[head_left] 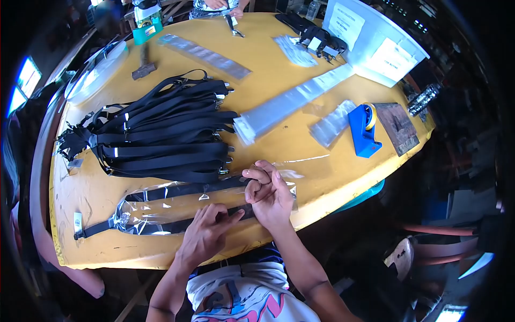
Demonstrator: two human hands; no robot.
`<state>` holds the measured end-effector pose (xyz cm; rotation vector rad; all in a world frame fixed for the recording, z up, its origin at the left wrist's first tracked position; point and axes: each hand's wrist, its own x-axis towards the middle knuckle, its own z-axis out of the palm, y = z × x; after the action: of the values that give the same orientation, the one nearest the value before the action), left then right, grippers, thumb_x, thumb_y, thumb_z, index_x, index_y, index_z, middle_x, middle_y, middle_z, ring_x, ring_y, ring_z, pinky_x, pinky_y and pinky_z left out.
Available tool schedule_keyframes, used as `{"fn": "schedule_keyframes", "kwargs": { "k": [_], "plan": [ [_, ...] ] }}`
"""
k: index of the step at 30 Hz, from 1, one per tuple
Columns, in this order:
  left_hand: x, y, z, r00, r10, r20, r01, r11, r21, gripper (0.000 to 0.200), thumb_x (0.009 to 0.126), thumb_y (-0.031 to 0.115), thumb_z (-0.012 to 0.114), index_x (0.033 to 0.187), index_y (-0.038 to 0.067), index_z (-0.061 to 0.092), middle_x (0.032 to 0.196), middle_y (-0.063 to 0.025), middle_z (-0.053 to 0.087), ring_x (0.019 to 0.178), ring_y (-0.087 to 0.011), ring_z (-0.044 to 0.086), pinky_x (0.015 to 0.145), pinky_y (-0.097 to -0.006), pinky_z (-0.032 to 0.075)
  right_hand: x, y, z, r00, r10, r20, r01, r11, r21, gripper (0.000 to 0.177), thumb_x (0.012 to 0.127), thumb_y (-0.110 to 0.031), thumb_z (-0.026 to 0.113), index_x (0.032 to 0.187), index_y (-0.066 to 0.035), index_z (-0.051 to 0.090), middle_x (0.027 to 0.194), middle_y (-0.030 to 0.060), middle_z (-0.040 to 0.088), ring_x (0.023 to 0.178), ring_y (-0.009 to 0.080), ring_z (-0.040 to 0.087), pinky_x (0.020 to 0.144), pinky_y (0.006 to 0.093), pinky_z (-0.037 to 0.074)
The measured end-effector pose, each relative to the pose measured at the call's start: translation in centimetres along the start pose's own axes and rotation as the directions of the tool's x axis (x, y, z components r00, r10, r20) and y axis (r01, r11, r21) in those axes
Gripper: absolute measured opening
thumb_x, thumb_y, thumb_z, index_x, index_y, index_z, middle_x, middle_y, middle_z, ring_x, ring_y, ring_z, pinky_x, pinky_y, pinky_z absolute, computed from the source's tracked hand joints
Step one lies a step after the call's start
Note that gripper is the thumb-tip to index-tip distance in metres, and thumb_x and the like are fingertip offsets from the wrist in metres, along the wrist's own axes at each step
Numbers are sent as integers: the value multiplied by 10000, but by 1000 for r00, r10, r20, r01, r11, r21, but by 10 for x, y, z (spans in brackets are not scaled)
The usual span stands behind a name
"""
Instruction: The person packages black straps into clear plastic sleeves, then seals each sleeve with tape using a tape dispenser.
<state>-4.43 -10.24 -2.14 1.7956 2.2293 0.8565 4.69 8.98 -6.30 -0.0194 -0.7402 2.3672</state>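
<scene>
A black strap [155, 227] with a white tag lies looped inside a clear plastic sleeve [171, 212] along the near edge. Over its lower right part, my left hand [206, 231] rests palm down, fingers partly bent and apart. My right hand [270, 198] is turned palm up at the sleeve's right end, its fingers curled in around something too small to make out. Just beyond both hands lies a large bundle of black straps [166, 134] with metal clips, gathered at the left.
Clear plastic sleeves [295, 102] lie across the yellow table [279, 37]. A blue tape dispenser [362, 131] and a dark board [398, 129] stand at the right. Farther off are a hammer [144, 70], a white bin [370, 40], black straps [316, 40] and another person's hands [217, 4].
</scene>
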Motion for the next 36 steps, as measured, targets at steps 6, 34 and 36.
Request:
{"fn": "schedule_keyframes", "kwargs": {
  "k": [6,34,36],
  "plan": [
    [25,14,-1,943,-214,-253,108,920,-376,518,915,-13,728,1418,94,668,1157,-126,677,832,-190,668,756,-311,537,0,-2,2,999,28,-21,-28,1000,-8,492,1136,-358,417,1423,26,527,1265,252,730,735,259,657,717,351,538],
    [14,10,13,880,-234,-414,-33,839,-544,779,919,-136,682,1555,40,269,1110,-106,580,945,-172,654,841,-311,562,2,-4,19,986,136,-98,-150,976,-160,494,1164,-399,385,1384,10,552,1261,257,706,817,222,696,712,304,580],
    [11,11,31,886,-103,-452,-179,824,-538,872,885,-212,675,1571,37,199,1203,-182,576,1129,-282,713,989,-393,596,3,-4,18,981,149,-121,-160,984,-83,534,1166,-438,349,1384,1,560,1257,238,711,844,220,674,755,315,544]
  ]
}}
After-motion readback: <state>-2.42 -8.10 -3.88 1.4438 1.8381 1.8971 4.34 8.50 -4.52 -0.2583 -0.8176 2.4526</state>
